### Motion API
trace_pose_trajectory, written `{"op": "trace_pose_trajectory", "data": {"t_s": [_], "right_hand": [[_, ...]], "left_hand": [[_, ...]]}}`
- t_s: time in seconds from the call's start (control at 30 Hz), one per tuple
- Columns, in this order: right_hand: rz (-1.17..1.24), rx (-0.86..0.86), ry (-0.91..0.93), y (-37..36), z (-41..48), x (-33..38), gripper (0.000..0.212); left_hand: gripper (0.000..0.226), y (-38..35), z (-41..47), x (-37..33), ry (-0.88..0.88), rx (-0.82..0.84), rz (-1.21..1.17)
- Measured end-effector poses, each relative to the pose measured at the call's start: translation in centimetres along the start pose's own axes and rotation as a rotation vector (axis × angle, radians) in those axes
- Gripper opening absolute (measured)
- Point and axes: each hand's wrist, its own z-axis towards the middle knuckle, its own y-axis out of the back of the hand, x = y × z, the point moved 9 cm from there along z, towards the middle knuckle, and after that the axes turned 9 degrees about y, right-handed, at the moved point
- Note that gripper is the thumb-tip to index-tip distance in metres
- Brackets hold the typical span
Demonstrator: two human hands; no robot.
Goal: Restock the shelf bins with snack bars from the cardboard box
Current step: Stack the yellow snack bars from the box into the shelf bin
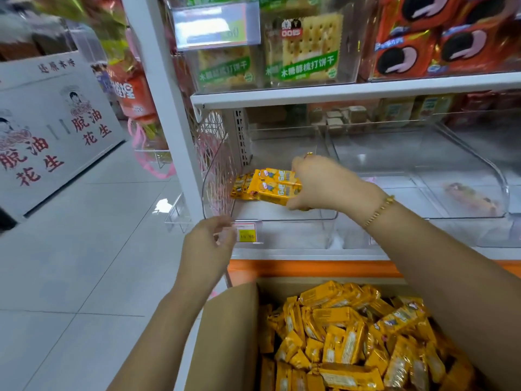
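Observation:
My right hand reaches into the leftmost clear shelf bin and grips a stack of yellow snack bars, held low over the bin floor. More yellow bars lie in the bin's left corner behind them. My left hand pinches the bin's front left edge, beside the price tag. An open cardboard box below the shelf is filled with several yellow snack bars. My right forearm crosses over the box.
A second clear bin to the right holds one wrapped item. The upper shelf carries cracker packs and red cookie packs. A white shelf post stands at left. A white display box sits on the tiled floor at left.

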Motion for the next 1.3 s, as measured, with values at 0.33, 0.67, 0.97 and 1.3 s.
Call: {"op": "trace_pose_trajectory", "data": {"t_s": [0.33,0.67,0.97,1.3], "right_hand": [[0.127,0.618,-0.089,-10.9,7.2,3.7,0.04],[0.559,0.547,-0.216,-13.2,11.0,5.6,0.028],[0.39,0.012,-0.188,-5.7,6.9,4.5,0.026],[0.593,0.044,-0.017,-13.6,-7.6,5.7,0.014]], "left_hand": [[0.03,-0.4,1.1,0.9,-0.129,-0.001,0.044],[0.043,-1.3,0.7,1.2,-0.144,0.06,0.052],[0.014,-1.6,-0.9,0.9,-0.131,0.049,0.015],[0.016,-8.8,-4.2,3.8,-0.047,0.417,0.278]]}}
